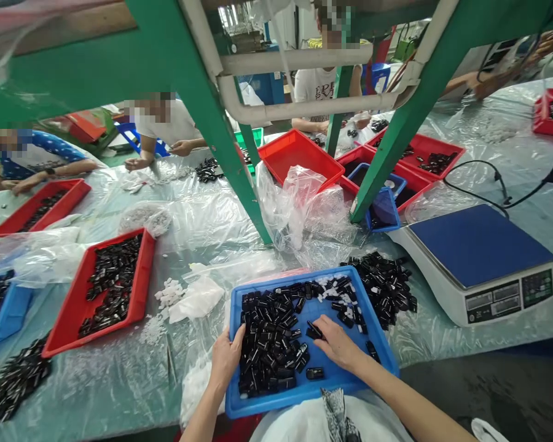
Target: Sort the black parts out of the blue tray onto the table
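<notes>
Black pieces (273,345) are picked through, right hand (337,345) pinching some, left hand (227,356) gripping blue tray (337,377); lifting likely needs firmness.

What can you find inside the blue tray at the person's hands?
Black pieces, small white pieces and the right hand. Whatever lies beneath the heaped black pieces is covered.

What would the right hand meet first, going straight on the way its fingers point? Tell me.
Probably the heap of black pieces in the blue tray, just beyond the piece the right hand holds; its height above them is unclear.
</notes>
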The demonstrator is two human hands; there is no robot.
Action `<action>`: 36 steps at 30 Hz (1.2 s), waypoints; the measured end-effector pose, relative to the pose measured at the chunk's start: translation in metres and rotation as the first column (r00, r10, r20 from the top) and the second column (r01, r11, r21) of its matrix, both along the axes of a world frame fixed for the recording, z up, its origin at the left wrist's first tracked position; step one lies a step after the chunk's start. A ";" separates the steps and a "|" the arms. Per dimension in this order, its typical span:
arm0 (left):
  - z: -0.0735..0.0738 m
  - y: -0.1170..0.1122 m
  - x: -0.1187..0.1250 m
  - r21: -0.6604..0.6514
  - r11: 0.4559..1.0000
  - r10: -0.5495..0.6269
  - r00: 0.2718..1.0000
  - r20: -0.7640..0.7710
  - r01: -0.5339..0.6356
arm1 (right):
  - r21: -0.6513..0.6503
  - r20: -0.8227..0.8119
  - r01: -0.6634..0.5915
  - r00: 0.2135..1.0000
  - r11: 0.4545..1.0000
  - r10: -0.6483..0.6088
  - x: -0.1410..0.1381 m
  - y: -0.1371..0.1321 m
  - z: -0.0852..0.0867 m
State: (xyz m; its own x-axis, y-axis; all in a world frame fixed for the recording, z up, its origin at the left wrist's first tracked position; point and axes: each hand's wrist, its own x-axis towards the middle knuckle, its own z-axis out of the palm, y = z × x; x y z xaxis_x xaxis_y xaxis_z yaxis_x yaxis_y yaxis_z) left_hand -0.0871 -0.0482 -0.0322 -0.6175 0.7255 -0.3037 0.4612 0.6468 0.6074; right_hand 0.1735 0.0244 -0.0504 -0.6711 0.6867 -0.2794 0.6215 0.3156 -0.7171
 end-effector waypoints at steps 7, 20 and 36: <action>-0.002 0.003 -0.002 -0.013 1.000 -0.015 0.999 -0.036 0.015 | 0.043 -0.233 0.449 0.873 0.893 -0.428 0.068 0.046 0.021; 0.005 0.002 0.004 0.007 1.000 0.015 1.000 -0.012 -0.015 | 0.123 -0.225 0.424 0.892 0.897 -0.391 0.069 0.048 0.020; 0.004 0.001 0.005 0.010 1.000 0.012 1.000 0.011 -0.013 | -0.052 0.208 -0.206 0.955 0.977 0.212 -0.020 -0.023 0.012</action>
